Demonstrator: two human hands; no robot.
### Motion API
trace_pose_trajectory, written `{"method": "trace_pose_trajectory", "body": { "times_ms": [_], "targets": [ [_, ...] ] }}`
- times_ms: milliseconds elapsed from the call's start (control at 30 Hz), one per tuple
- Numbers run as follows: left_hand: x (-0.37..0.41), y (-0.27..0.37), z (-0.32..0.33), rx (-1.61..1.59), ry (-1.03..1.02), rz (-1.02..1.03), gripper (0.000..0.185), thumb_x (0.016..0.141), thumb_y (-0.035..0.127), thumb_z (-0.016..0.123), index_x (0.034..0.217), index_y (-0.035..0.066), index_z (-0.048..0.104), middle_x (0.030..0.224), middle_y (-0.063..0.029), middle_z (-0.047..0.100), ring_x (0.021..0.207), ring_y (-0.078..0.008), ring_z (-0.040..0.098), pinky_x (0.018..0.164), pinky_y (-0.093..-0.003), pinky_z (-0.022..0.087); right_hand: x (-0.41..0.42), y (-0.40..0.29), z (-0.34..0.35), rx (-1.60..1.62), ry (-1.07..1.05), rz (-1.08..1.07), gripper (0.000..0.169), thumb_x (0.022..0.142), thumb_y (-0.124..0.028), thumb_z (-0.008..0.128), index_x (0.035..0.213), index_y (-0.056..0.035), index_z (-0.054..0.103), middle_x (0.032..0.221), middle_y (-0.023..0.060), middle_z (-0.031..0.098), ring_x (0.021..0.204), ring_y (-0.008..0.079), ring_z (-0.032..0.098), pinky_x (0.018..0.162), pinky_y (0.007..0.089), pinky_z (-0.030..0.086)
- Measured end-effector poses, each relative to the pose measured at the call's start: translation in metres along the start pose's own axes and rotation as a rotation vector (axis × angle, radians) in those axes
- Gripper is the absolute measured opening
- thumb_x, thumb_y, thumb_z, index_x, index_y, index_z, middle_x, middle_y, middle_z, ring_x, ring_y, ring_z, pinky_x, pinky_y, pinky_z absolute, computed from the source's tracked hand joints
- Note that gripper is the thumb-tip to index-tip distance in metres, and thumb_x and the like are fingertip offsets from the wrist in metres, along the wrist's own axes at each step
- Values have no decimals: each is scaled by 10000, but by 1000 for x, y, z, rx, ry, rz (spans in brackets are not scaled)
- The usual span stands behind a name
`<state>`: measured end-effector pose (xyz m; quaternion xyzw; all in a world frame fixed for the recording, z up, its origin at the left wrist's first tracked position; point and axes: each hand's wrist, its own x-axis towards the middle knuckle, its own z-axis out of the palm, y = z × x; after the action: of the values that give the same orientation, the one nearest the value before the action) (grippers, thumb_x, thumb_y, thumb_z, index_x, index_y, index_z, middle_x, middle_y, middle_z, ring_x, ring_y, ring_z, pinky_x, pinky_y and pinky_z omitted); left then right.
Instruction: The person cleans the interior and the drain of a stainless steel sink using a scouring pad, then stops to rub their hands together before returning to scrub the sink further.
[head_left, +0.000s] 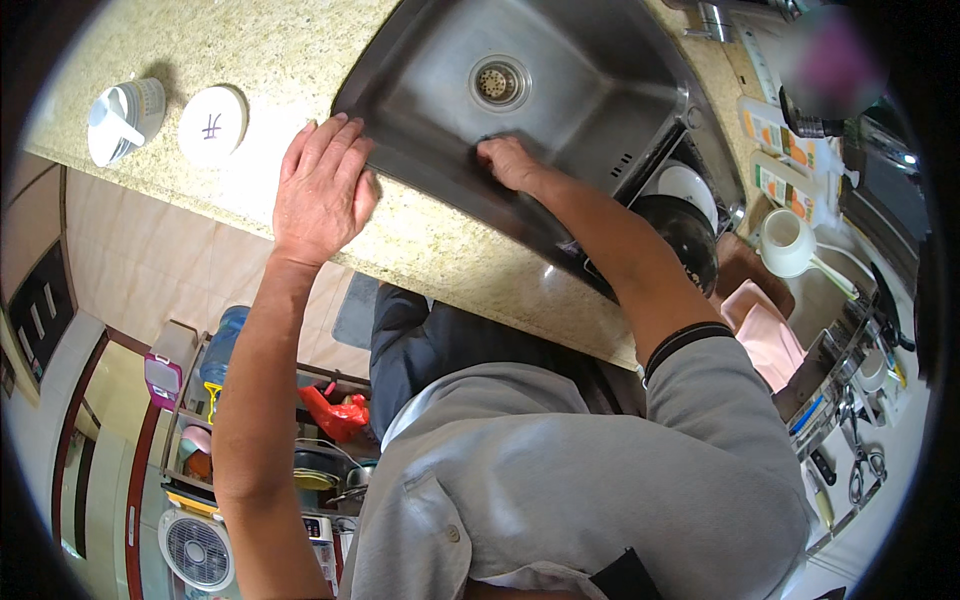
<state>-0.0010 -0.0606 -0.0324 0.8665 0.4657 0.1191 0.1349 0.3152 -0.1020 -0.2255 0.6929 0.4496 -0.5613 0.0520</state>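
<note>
My left hand (321, 187) lies flat on the speckled stone countertop (450, 232), its fingertips at the rim of the stainless steel sink (420, 97). Inside the sink, my right hand (508, 161) reaches down near the front wall with curled fingers; a small dark patch shows at the fingertips, and I cannot tell whether it is a held thing or shadow. The round drain strainer (498, 82) sits beyond that hand. Left of my left hand, a round white lid (213, 124) with a dark mark lies by a white tub (150, 105) with a white scoop (120, 116) on it.
A white plate (688, 187) and a dark pan (679, 236) stand at the sink's right end. Farther right are pump bottles (784, 184), a white long-handled dipper (786, 241), a pink cloth (761, 330) and scissors (862, 469). A shelf with a red bag (335, 415) stands behind me.
</note>
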Motion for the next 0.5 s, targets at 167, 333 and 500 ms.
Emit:
{"method": "trace_pose_trajectory", "body": {
  "times_ms": [167, 333, 500],
  "targets": [
    [-2, -1, 0, -15, -19, -15, 340, 823, 166, 571, 1150, 75, 587, 1294, -78, 573, 1273, -264, 484, 1109, -458, 325, -32, 26, -31, -857, -205, -354, 243, 888, -78, 509, 1072, -19, 655, 1261, 238, 566, 1125, 382, 586, 960, 473, 468],
    [-5, 2, -1, -5, -55, -12, 345, 824, 171, 561, 1152, 67, 586, 1296, -86, 573, 1277, -270, 480, 1111, -463, 323, -17, -48, -36, -702, 15, -294, 286, 932, -139, 468, 1156, -14, 595, 1313, 241, 532, 1153, 391, 565, 974, 458, 456],
    [5, 3, -1, 18, -15, -1, 313, 823, 182, 574, 1115, 75, 613, 1268, -79, 589, 1272, -233, 482, 1125, -424, 310, -18, 40, -2, -674, 141, -365, 342, 985, -244, 393, 1122, 1, 589, 1147, 252, 622, 1098, 407, 592, 971, 498, 456]
  ]
}}
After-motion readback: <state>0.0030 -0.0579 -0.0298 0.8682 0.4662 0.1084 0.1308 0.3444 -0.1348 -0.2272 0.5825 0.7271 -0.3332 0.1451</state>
